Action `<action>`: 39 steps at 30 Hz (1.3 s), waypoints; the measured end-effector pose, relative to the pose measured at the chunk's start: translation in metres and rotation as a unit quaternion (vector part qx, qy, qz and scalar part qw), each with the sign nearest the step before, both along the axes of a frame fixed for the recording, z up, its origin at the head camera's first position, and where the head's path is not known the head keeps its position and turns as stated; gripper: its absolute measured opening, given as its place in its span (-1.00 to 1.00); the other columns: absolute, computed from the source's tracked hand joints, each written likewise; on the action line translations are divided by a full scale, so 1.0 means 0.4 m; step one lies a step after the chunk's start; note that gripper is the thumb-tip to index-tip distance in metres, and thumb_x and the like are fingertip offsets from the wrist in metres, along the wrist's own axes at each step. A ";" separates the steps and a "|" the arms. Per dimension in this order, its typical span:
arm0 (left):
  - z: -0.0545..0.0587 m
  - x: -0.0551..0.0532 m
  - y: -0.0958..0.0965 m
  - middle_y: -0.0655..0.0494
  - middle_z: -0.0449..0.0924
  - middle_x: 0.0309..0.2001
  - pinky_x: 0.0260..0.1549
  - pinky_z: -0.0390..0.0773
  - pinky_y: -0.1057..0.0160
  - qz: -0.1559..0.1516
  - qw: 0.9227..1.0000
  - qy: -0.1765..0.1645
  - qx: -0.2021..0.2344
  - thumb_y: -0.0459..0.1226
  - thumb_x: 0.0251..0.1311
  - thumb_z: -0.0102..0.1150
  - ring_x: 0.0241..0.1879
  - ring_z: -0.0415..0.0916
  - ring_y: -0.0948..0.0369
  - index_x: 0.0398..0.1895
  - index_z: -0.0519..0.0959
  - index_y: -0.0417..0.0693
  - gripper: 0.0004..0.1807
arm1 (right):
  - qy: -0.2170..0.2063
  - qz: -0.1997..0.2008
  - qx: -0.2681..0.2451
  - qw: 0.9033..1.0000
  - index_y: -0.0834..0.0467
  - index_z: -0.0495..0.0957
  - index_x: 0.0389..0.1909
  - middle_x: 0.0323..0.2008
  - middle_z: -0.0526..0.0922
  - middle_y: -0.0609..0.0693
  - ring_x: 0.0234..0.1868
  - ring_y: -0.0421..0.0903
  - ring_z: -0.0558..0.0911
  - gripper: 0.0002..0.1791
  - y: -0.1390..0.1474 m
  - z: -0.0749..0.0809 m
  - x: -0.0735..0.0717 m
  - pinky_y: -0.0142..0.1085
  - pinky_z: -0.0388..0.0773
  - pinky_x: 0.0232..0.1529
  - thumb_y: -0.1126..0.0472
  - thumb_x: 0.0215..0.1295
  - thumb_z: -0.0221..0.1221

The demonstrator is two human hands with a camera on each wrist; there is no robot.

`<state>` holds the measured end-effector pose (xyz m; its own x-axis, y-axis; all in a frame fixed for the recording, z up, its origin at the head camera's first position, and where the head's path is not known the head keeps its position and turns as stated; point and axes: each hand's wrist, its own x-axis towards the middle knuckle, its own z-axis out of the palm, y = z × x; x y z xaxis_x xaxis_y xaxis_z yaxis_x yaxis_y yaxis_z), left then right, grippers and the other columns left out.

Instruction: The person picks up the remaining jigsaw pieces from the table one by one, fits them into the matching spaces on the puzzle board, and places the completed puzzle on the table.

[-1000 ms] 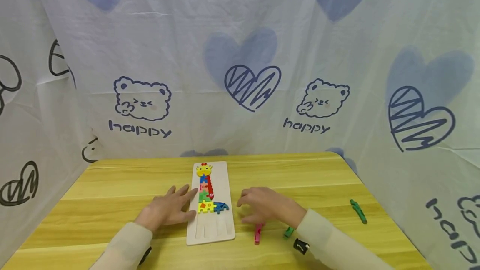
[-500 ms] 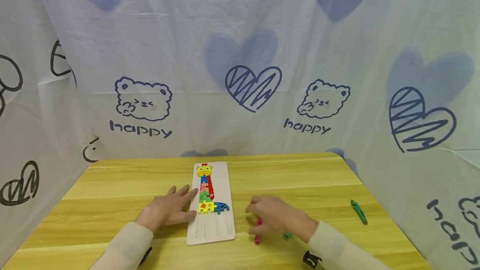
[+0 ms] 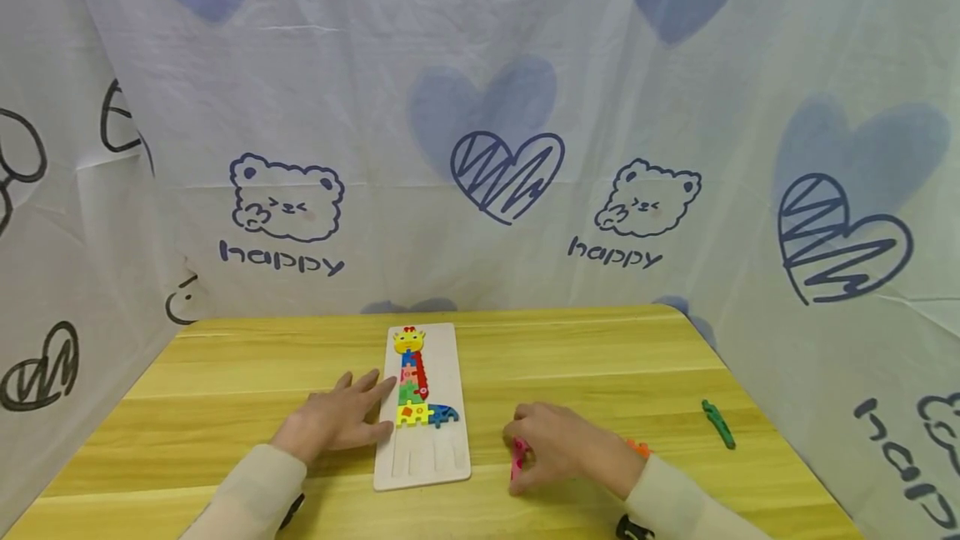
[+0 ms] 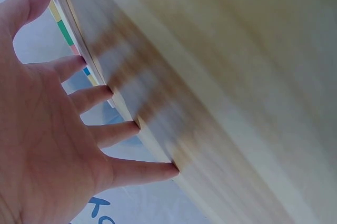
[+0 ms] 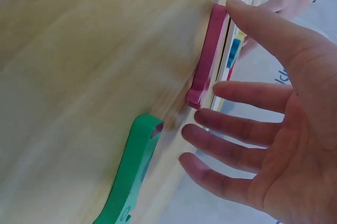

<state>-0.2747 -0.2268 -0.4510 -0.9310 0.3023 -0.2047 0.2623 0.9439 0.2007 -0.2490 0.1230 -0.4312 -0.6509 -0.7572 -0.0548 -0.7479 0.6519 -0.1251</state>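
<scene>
A pale wooden puzzle board [image 3: 442, 365] bears a colourful giraffe puzzle [image 3: 411, 390], its lower slots bare. My left hand [image 3: 333, 417] lies along the board's left side with fingers spread; thumb and fingertips are right at its edge in the left wrist view. Right of the board, my right hand [image 3: 558, 444] is lowered over a pink puzzle piece [image 5: 208, 55] on the table. Its thumb is at one end of that piece and the loosely extended fingers are near the other end, without curling round it. A green puzzle piece [image 5: 131, 171] lies near these fingers.
An orange piece [image 3: 639, 447] shows partly behind the right wrist. Farther right on the wooden table [image 3: 225, 373] lies a dark green piece [image 3: 718, 423]. A white cloth [image 3: 390, 215] with hearts and bears hangs behind the table and along its sides.
My right hand has moved right and toward me, away from the board's side and down over the pink piece. The orange piece has come into sight. The left hand and board stay put.
</scene>
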 end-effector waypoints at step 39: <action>-0.003 0.001 -0.003 -0.16 0.11 0.63 0.17 0.14 -0.76 -0.001 1.000 0.002 0.000 0.28 0.32 0.05 0.53 0.02 -0.49 0.63 0.18 0.15 -0.11 | -0.014 -0.066 0.025 0.997 -0.09 0.59 -0.33 -0.46 0.46 -0.29 -0.38 -0.30 0.38 -0.65 -0.011 0.014 0.005 -0.33 0.24 -0.37 -0.12 -0.05 0.49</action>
